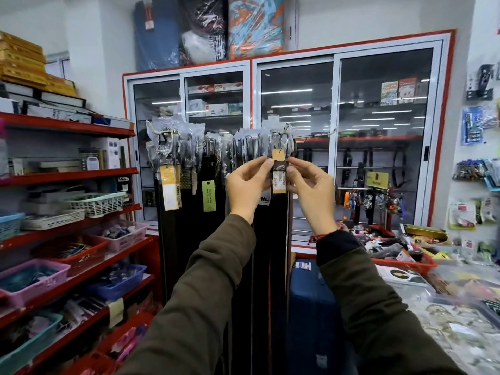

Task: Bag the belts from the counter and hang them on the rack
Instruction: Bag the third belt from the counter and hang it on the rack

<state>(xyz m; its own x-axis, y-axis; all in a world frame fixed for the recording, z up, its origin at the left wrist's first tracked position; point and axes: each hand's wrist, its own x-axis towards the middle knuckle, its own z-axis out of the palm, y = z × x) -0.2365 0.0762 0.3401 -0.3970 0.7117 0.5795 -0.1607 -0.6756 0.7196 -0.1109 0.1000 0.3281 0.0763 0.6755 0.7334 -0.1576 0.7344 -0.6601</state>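
Observation:
A dark belt point(278, 226) in a clear bag hangs from the rack rod point(313, 135) at the right end of a row of bagged belts point(189, 163). A tan tag point(278, 169) sits near its top. My left hand point(247, 182) pinches the belt's top from the left. From the right, my right hand point(311, 188) pinches the same spot. Both hands are raised at the height of the tags, just below the rod.
Red shelves point(67, 177) with baskets of small goods run along the left. A glass-door cabinet point(338, 136) stands behind the rack. A cluttered counter point(446, 288) lies at the right, and a blue suitcase point(311, 315) stands below the belts.

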